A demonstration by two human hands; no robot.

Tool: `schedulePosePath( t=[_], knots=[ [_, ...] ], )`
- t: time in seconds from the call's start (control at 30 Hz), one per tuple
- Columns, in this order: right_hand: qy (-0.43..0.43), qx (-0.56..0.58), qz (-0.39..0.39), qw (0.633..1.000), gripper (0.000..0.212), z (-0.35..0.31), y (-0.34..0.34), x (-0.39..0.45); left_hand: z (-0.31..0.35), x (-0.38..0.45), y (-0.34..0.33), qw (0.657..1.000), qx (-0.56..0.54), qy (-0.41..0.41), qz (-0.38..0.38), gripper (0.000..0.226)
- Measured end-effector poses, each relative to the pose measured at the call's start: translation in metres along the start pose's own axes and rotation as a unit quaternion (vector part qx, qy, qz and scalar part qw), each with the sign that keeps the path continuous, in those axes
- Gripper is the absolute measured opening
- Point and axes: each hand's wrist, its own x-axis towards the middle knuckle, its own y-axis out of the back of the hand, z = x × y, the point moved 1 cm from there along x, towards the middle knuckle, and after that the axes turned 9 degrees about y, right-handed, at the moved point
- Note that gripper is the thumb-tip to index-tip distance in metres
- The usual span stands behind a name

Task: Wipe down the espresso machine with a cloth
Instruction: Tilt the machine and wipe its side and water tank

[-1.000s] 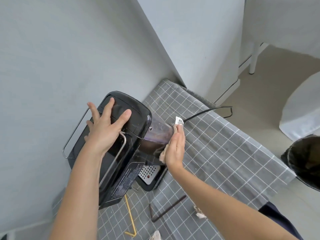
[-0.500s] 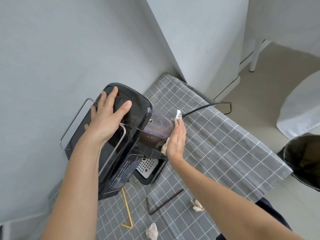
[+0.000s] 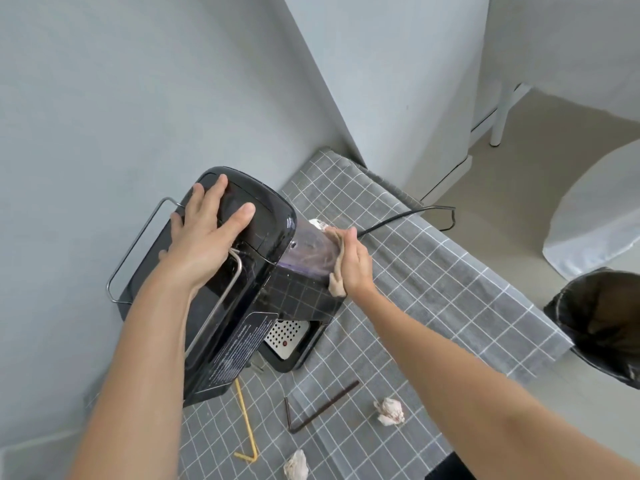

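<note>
From my remote feed I see two bare arms reaching in from the bottom edge. The left forearm point(image 3: 138, 341) and the right forearm point(image 3: 467, 368) are uncovered along all the length the head camera shows, with faint fine hair on them. The left hand point(image 3: 204, 244) and the right hand point(image 3: 356, 268) are bare too, and the thumbnail I can make out looks short. At the lower edge sits a patch of dark garment point(image 3: 446, 469), too little of it showing to tell which piece of clothing it is.
</note>
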Motion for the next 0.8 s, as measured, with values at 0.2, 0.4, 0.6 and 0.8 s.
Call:
schedulePosePath(
  t=[0.2, 0.4, 0.6, 0.8],
  knots=[
    [0.074, 0.086, 0.066, 0.991, 0.059, -0.049, -0.020, -0.043, -0.003, -0.001, 0.001, 1.000, 0.007, -0.013, 0.002, 0.070],
    [0.138, 0.115, 0.079, 0.981, 0.061, -0.058, -0.025, -0.015, -0.001, 0.000, 0.000, 1.000, 0.003, -0.003, 0.000, 0.066],
    [-0.023, 0.081, 0.237, 0.968, 0.064, -0.039, -0.041, -0.049, 0.004, -0.006, 0.002, 1.000, 0.005, 0.005, -0.001, 0.066],
    [0.176, 0.111, 0.241, 0.948, 0.057, -0.104, -0.062, -0.058, 0.004, -0.005, 0.003, 1.000, 0.011, 0.007, -0.003, 0.066]
  ],
)
